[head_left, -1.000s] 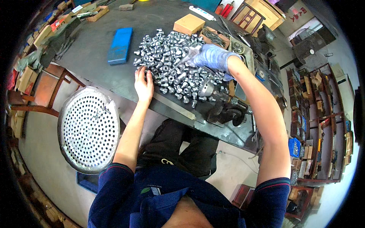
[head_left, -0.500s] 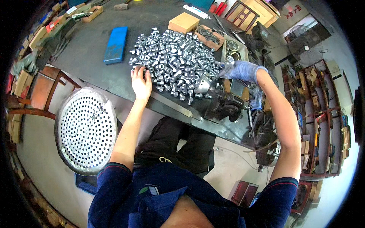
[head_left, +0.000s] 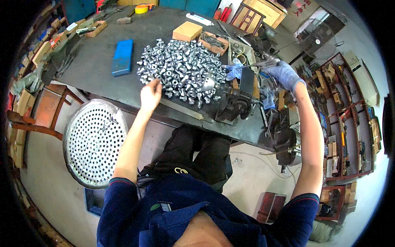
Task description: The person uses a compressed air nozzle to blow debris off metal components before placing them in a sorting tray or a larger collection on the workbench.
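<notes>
Bare left hand [head_left: 150, 96] sits half-curled just beside the heaped hex metal fittings [head_left: 181, 71] on the table [head_left: 95, 54], gloved right hand [head_left: 284, 74] out to their right, whether either grips anything I can't tell, and a light touch should stop them scattering!

The pile of fittings [head_left: 181, 68] was silver; left of it the flat block [head_left: 122, 57] was blue, behind it the box [head_left: 187, 31] tan, right of it the right hand's glove [head_left: 284, 75] blue and grey.
</notes>
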{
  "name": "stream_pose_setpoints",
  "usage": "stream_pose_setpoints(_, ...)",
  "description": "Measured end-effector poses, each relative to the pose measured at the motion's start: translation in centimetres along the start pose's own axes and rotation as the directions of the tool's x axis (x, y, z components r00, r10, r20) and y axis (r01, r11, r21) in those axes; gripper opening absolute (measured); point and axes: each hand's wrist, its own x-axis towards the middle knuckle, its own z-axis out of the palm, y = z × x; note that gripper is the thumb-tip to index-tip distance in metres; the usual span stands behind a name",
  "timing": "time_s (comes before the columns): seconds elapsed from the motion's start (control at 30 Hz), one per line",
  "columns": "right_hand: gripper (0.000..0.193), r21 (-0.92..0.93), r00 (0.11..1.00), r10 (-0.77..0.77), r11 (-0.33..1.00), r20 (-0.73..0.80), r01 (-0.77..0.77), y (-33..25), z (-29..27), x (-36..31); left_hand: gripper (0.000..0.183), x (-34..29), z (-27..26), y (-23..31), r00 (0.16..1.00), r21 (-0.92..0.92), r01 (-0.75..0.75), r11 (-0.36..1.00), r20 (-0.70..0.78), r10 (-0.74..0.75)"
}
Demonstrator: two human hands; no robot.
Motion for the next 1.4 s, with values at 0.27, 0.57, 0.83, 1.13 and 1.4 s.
stream_pose_setpoints(0.27,0.038,-0.205,0.833,-0.553,0.815,-0.001,0.542,-4.5,8.1,-15.7,0.017,-1.9,0.1,2.5,0.925,0.215,-0.264,0.94,0.331,0.185)
stream_pose_setpoints(0.57,0.051,-0.169,0.785,-0.323,0.866,0.529,0.47,-3.6,17.6,-18.5,0.02,-0.6,1.6,1.9,0.836,0.488,-0.414,0.768,0.539,0.108)
stream_pose_setpoints(0.83,0.056,-0.066,0.89,-0.051,0.994,0.454,0.091,4.7,33.0,-20.6,0.015,0.3,2.1,2.5,0.802,0.542,-0.476,0.692,0.59,0.089)
stream_pose_setpoints(1.13,0.031,0.529,0.989,0.06,0.839,0.135,-0.123,13.2,22.1,-17.9,0.028,1.5,-0.8,3.4,0.846,0.424,-0.204,0.883,0.53,-0.059)
stream_pose_setpoints(1.4,0.059,0.956,0.906,0.314,0.168,-0.283,0.241,15.7,14.7,-3.6,0.02,2.4,-1.3,8.0,0.788,-0.706,0.542,0.456,0.615,0.016)
